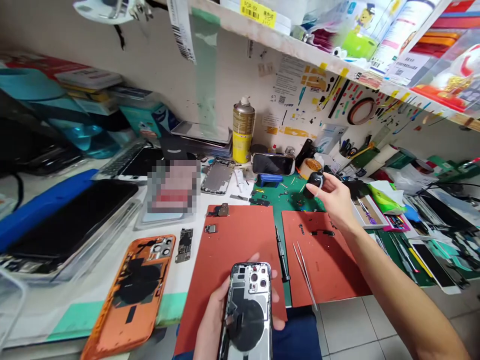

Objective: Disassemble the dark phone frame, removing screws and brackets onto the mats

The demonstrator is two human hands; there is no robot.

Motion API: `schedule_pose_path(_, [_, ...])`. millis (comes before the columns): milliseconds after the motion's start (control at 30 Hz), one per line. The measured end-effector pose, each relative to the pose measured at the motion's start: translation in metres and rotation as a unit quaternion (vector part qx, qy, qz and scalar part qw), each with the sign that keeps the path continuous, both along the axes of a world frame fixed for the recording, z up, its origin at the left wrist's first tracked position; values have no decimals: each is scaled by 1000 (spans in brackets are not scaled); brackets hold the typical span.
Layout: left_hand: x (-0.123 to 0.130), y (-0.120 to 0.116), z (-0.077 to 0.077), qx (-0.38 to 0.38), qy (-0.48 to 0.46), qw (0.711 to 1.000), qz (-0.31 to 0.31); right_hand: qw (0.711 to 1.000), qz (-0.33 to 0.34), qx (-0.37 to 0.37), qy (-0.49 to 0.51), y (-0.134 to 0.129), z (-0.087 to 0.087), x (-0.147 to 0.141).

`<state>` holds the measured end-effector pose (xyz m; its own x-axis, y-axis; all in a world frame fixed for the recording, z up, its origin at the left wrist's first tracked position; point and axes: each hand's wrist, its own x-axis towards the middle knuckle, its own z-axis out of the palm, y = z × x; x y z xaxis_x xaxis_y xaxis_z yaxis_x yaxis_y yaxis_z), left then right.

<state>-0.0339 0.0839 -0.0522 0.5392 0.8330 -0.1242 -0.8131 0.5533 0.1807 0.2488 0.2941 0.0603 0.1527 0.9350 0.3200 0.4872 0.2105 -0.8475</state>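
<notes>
My left hand (213, 312) is wrapped round an opened phone housing (245, 315), its inside facing up with a round black pad and three camera openings. At the back of the green mat, my right hand (335, 197) grips a small black bottle (315, 184) by its sides; its label cannot be read. Below that arm lie steel tweezers (305, 272) and several tiny parts (323, 233) on the right red mat (333, 280). A black screwdriver (282, 255) rests between the two red mats. Two camera modules (219, 210) sit on the left red mat (240, 230).
An orange phone back (138, 295) and a logic board (183, 245) lie on the left. A yellow spray can (243, 131) and a propped phone (273, 164) stand at the back. Overhead runs a loaded shelf (322, 57). Tools and a white phone (435, 266) occupy the right side.
</notes>
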Motion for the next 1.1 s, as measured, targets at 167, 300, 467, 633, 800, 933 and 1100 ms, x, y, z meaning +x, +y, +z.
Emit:
schedule_pose_path(167, [-2,-3,1,-19,30,999,31,992,-76,-35,-94,53,-15,-4])
schedule_pose_path(300, [-5,1,5,-14,65,998,19,979,-106,-74,-158,71,-22,-6])
schedule_pose_path(467, [-9,6,3,-16,90,996,10,971,-83,-110,-196,61,-17,-1])
schedule_pose_path(633, [-7,3,13,-40,99,994,19,965,-24,-122,-233,-40,8,7])
schedule_pose_path(800, [8,-10,51,-105,122,986,45,946,137,-171,-239,-170,-6,-3])
schedule_pose_path(933, [17,-15,70,-131,157,977,57,927,198,-207,-243,-198,-26,-10])
schedule_pose_path(1100, [16,-17,68,-116,177,975,62,903,259,-272,-210,-184,-25,-5])
